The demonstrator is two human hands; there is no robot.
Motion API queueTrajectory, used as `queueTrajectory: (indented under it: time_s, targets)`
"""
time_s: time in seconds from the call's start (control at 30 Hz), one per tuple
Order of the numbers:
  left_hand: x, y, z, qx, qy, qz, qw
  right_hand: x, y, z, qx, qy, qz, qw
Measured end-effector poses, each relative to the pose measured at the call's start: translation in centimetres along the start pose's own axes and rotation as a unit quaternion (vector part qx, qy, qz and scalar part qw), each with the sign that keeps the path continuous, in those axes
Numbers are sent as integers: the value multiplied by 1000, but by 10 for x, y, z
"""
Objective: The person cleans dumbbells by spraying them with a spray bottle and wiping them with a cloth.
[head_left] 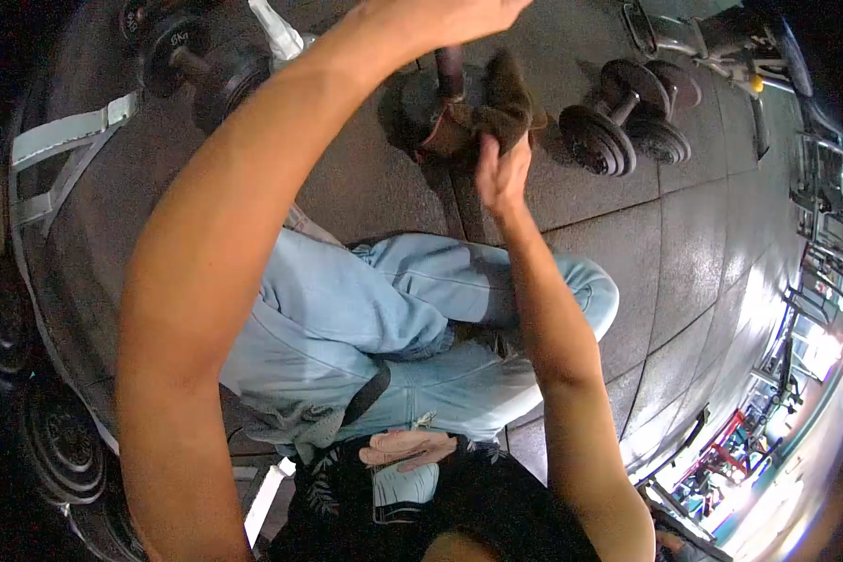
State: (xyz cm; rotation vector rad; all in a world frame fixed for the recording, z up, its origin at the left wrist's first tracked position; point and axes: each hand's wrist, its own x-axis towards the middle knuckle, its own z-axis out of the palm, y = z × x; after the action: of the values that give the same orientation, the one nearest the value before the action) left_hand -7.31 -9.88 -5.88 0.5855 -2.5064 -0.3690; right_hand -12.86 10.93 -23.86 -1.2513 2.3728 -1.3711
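rubber mat floor [590, 262]. dark round weight [412, 105] on it, likely heavy, rigid; take by its bar [450, 77]. brown cloth [504, 114] against weight, looks soft, light; grab a fold. right hand [508, 183]: fingers partly curled, holding cloth. left hand [454, 17]: cropped, can't tell grip. dumbbell lettering [175, 38], maybe "6kg".

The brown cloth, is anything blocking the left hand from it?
Nothing visible stands between the left hand and the brown cloth. The dark handle is off to one side. The right hand holds the cloth.
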Motion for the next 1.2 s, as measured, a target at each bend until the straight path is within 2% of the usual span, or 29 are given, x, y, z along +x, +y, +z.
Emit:
queueTrajectory:
  time_s: [0.03,0.1,0.17,0.2,0.27,0.37,0.47,0.53,0.63,0.67,0.7,0.8,0.9,0.93,0.97,1.03,1.07,1.1,1.17,1.2]
  targets:
    - [0,2,0,7,3,8,1000,21,-8,-3,44,4,38,998]
    - [-5,9,2,10,-2,10,1000,65,19,-8,128,-132,126,975]
    - [-3,17,1,12,12,44,999,106,12,-12,81,-160,78,981]
    - [0,22,-4,-2,-21,46,999,120,23,-2,112,-137,60,982]
    - [0,27,5,10,-9,69,998,155,69,36,192,-90,20,977]
    - [-1,42,21,27,63,118,991,170,65,41,200,-119,33,972]
    - [1,54,28,28,42,122,991,151,60,27,204,-162,47,964]
    - [3,58,32,-20,23,146,989,154,56,31,204,-187,61,959]
    - [3,55,29,23,15,172,985,156,67,17,208,-226,81,948]
    - [5,55,21,22,-36,157,987,158,72,11,210,-239,90,944]
    - [3,52,18,23,-39,162,986,157,73,12,211,-250,95,940]
    - [1,35,6,-27,-13,165,986,167,29,32,207,-291,90,930]
    - [0,18,3,-35,19,155,987,157,1,21,196,-338,94,916]
    - [-1,13,3,-30,18,149,988,147,9,27,165,-260,70,949]
    - [-2,10,2,-32,21,149,988,137,18,36,161,-260,69,950]
    - [-3,7,-1,-42,3,134,990,126,25,52,152,-73,77,983]
    - [-3,7,0,-52,6,128,990,117,9,46,161,-43,90,982]
    - [-4,9,1,-56,13,129,990,109,-6,35,125,-18,21,992]
    - [-4,14,7,-26,14,110,993,93,-29,33,137,24,166,976]
    - [-2,18,7,-32,-10,100,994,82,-44,35,187,121,103,970]
